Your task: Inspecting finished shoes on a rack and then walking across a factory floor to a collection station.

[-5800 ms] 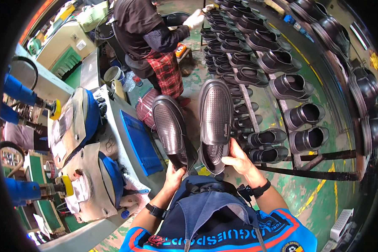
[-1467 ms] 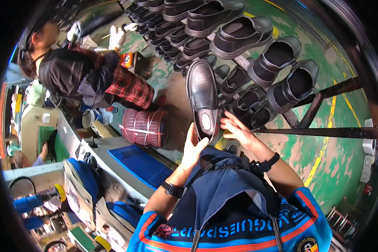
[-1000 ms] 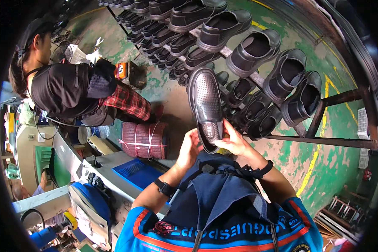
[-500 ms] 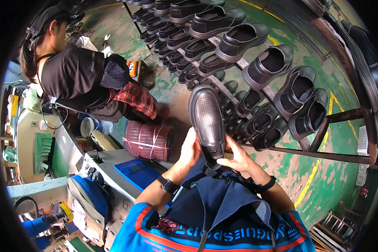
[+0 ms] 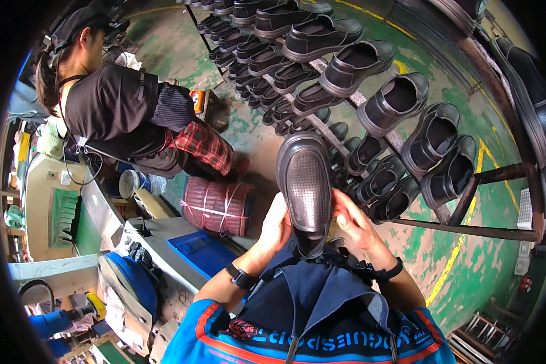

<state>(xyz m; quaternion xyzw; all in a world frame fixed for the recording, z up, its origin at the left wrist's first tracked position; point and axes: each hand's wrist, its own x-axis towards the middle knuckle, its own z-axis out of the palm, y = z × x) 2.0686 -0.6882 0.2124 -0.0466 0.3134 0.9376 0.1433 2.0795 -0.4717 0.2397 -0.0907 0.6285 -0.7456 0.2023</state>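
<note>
A black slip-on shoe (image 5: 310,182) with a perforated top is held up in front of my chest. Its toe points away from me and its opening faces my body. My left hand (image 5: 275,225) grips it along the left side, the fingers partly hidden beneath. On the other side, my right hand (image 5: 354,223) is loosely open, its fingertips at the shoe's right edge and the thumb lifted off. Whether those fingertips bear any of the weight cannot be seen.
A metal rack (image 5: 497,233) with rows of similar black shoes (image 5: 394,103) stands ahead and to the right. At the left sits a co-worker (image 5: 112,115) in black. A tied dark-red bundle (image 5: 215,206) lies on the floor, near a blue panel (image 5: 203,258) on the grey bench.
The shoe has come a little nearer and tilted slightly, showing more of its top. My right thumb has lifted from its heel end and that hand has loosened. My left hand keeps its grip.
</note>
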